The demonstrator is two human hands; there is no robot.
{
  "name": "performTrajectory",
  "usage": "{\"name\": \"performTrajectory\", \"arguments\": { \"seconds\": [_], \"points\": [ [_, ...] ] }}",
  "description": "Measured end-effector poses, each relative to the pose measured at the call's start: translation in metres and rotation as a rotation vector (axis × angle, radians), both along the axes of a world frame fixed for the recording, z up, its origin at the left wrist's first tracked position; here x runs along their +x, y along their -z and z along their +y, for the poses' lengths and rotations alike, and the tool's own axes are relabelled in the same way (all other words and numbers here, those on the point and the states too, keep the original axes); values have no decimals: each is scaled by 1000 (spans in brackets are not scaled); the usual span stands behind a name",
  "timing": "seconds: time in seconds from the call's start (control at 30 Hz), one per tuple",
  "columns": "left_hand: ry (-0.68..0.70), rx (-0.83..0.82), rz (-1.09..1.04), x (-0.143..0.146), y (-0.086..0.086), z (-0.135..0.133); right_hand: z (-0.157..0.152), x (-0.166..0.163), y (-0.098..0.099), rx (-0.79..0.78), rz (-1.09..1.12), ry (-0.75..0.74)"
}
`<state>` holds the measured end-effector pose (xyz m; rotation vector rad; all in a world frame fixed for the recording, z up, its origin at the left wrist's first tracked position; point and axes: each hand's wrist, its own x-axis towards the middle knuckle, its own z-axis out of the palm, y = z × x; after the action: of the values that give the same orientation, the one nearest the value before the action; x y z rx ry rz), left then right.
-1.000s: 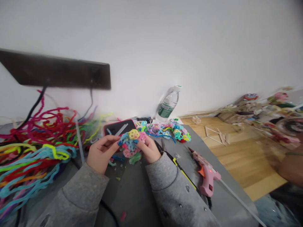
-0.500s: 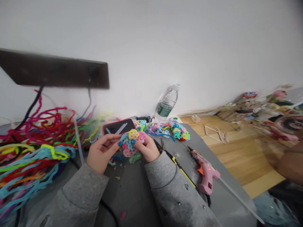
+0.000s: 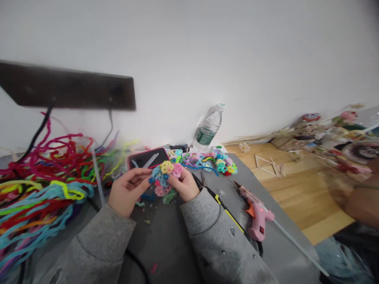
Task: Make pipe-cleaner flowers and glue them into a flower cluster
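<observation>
Left hand (image 3: 126, 193): palm turned up, thumb and forefinger pinched on the blue loops at the left edge of the flower cluster (image 3: 163, 178).
Right hand (image 3: 185, 185): fingers curled round the right side of the cluster, gripping at the pink flower; thumb hidden behind the loops.
Held thing: a bunch of small pipe-cleaner flowers in yellow, pink, blue and green, raised just above the grey table (image 3: 166, 244).
Position: directly between the two hands, in front of the person's chest, touching both.
Long axis: runs from the yellow flower at the far end to the green piece at the near end, roughly straight away from the body and across the line joining the hands.
Nearer hand: neither; both are in contact, the left at the tips only and the right with a fuller hold.
Just beyond: a red-cased phone (image 3: 148, 159) with a glue stick (image 3: 151, 160) lying on it, and a heap of finished flowers (image 3: 207, 161).
Left side: a tangled pile of loose pipe cleaners (image 3: 44, 185), apart from the left hand.
Right side: a pink glue gun (image 3: 257, 215) on the table, well apart from the right hand.
Far edge: a water bottle (image 3: 209, 128) leaning on the wall.
Frame margin: another person's arm (image 3: 361, 203), blurred.
</observation>
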<state>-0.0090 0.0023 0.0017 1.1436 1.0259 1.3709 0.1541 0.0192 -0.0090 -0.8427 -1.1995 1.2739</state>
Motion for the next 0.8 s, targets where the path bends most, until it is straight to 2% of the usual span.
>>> {"name": "performTrajectory", "arguments": {
  "seconds": [0.3, 0.8],
  "points": [
    [-15, 2, -37, 2, 0, 0, 1, 3, 3, -4, -2, -56],
    [-31, -26, -50, 2, 0, 0, 3, 1, 1, -61, 31, -28]
  ]
}}
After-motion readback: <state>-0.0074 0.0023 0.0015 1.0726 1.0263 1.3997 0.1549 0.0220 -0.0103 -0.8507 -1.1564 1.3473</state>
